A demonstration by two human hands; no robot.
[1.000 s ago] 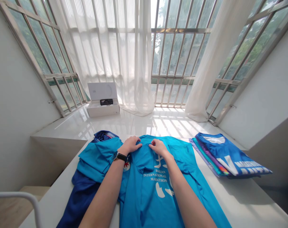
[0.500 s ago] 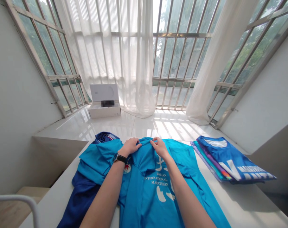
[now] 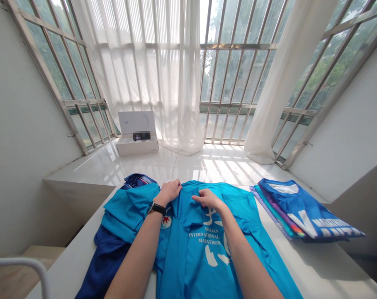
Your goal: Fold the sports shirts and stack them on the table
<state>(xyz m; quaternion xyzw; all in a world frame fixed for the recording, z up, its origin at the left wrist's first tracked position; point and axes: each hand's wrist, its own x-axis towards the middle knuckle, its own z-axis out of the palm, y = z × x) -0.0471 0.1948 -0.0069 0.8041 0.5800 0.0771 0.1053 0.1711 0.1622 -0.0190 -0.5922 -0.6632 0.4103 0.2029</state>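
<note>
A teal T-shirt [image 3: 188,270] with white lettering lies spread out before me, its left side folded inward over the front. My left hand [image 3: 170,192], with a black watch on the wrist, is closed on the shirt's cloth near the folded shoulder. Just right of it, my right hand [image 3: 209,199] is over the folded-in sleeve, thumb and forefinger apart and the other fingers curled; whether it touches the cloth is unclear. More teal cloth [image 3: 129,205] lies bunched left of my left hand, on top of a dark blue garment [image 3: 109,259].
A stack of folded shirts [image 3: 309,211], a blue one uppermost, sits on the white table [image 3: 328,265] at right. Behind, an open white box [image 3: 137,146] stands on the tiled sill [image 3: 98,168] by the curtain [image 3: 188,104]. A white curved rail [image 3: 20,261] shows at lower left.
My right hand has let go of the shirt's neckline and moved slightly down toward me, over the folded sleeve. The left hand has barely moved.
</note>
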